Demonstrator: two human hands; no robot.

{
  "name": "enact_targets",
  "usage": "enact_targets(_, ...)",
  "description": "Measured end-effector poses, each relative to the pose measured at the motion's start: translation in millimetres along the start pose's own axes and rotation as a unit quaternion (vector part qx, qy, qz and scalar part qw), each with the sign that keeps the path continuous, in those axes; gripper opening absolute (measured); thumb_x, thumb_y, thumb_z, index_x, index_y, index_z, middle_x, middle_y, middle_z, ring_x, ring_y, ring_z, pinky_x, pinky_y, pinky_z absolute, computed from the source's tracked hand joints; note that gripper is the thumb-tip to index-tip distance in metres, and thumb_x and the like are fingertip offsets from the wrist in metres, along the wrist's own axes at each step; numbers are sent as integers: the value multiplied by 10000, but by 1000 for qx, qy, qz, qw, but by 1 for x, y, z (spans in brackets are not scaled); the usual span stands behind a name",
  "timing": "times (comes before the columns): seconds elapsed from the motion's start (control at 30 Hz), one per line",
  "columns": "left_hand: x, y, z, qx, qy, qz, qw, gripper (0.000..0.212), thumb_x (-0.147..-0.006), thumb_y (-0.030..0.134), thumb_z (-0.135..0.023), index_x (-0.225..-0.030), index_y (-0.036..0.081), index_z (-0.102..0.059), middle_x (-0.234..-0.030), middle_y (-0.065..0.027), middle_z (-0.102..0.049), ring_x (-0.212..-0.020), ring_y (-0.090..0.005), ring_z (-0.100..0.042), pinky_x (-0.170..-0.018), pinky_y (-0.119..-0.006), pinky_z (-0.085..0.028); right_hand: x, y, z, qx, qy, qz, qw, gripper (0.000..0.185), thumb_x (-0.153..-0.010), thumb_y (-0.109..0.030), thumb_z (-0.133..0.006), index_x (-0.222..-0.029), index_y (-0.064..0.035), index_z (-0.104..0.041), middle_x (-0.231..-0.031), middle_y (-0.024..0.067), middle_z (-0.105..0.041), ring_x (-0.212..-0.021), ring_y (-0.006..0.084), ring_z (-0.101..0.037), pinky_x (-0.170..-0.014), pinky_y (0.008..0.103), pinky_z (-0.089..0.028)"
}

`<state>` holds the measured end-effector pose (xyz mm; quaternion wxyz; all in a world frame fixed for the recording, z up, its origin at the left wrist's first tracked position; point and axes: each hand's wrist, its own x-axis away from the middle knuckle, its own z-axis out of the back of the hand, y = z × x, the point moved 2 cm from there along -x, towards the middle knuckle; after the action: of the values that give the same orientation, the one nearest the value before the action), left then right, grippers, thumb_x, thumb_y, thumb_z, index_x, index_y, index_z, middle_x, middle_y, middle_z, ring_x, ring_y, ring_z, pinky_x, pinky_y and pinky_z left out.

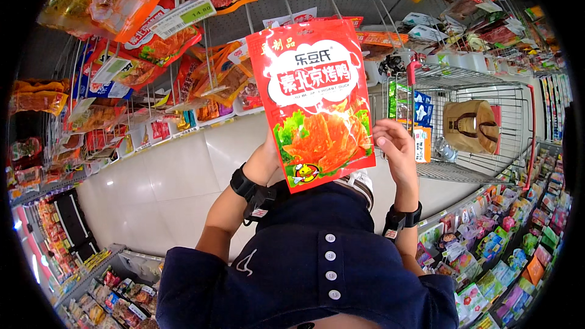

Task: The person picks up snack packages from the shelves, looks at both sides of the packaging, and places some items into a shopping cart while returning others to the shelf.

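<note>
A large red plastic food pouch (320, 141), printed with a picture of sliced food on lettuce, is held upright in front of my chest, its printed face towards me. My left hand (268, 157) grips it from the left side, most of the fingers hidden behind the pouch. Beside its right edge, my right hand (398, 148) is raised with bent fingers apart and nothing in them. Whether those fingertips touch the edge, I cannot tell. Black straps with small devices circle both wrists.
A wire shopping cart (480, 77) stands to the right, holding a brown paper bag (470, 127), a clear bottle (444, 150) and several packets. Ahead, packaged foods hang on hooks with price tags (183, 16). More stocked shelves (496, 246) are behind me; pale tiled floor (169, 169) lies left.
</note>
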<state>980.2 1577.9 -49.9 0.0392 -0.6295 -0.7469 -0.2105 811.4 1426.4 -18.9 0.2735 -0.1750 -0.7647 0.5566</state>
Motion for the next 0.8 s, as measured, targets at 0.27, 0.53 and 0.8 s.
enact_targets(0.27, 2, -4, -2, 66, 22, 29, 997, 534, -836, 447, -360, -1174, 36, -395, -1171, -135, -461, -1010, -258, -499, -840, -387, -426, 5, 5, 4, -12, -8, -16, 1000, 302, -754, 10, -537, -1049, 17, -473, -909, 74, -537, -813, 108, -509, -738, 225, -405)
enact_targets(0.53, -8, -17, -20, -24, -4, 33, 999, 592, -822, 489, -375, -1233, 65, -332, -1233, -117, -400, -1087, -242, -435, -893, -413, -375, 8, 4, 13, 17, 36, 45, 998, 410, -746, -82, -574, -1123, -1, -434, -1041, 102, -513, -975, 164, -478, -832, 281, -376)
enact_targets(0.8, -48, -36, -56, -152, -34, 55, 986, 658, -801, 563, -351, -1267, 103, -291, -1226, -111, -390, -1089, -252, -414, -870, -449, -372, 8, -18, 4, 112, -195, 97, 969, 678, -729, -366, -604, -1262, -53, -327, -1264, 159, -354, -1219, 233, -260, -947, 356, -288)
